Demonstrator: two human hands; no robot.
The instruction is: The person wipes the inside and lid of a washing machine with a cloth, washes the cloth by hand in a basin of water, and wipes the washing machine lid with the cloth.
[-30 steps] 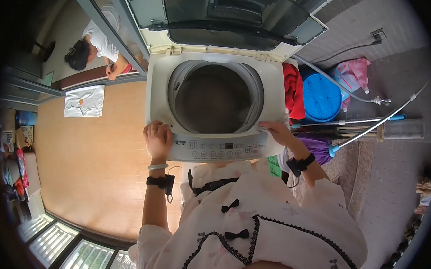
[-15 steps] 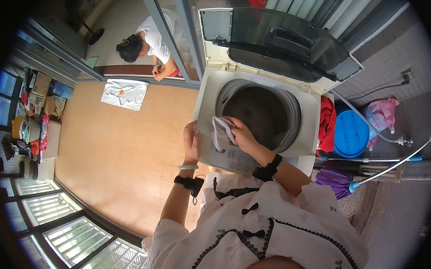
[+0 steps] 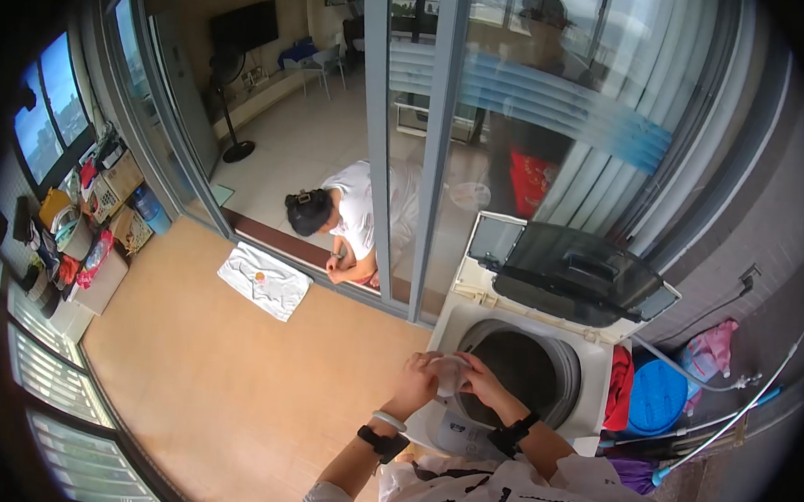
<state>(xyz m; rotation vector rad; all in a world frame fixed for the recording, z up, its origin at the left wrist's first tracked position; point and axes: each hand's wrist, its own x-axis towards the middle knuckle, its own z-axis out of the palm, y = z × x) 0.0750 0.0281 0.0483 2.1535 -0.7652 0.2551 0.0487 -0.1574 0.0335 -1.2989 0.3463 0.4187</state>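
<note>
A small pale cloth (image 3: 451,374) is held up between my two hands, over the left front rim of the top-loading washing machine (image 3: 595,414). My left hand (image 3: 414,381) is closed on the cloth's left edge. On its other side, my right hand (image 3: 486,381) grips it with the fingers bent. The machine's dark see-through lid (image 3: 569,273) stands raised at the back, and the round drum (image 3: 525,376) lies open beside my right hand. Part of the control panel (image 3: 459,427) shows under my wrists.
Another person (image 3: 354,208) crouches in the sliding doorway, beside a white towel (image 3: 266,280) on the floor. A red cloth (image 3: 619,390), a blue basin (image 3: 658,396) and a purple mop (image 3: 633,474) stand right of the machine. Stacked boxes (image 3: 119,177) line the left wall.
My view has tilted up, showing more of the room behind the glass. My left hand has left the machine's edge and joined my right hand on the cloth, which is now raised.
</note>
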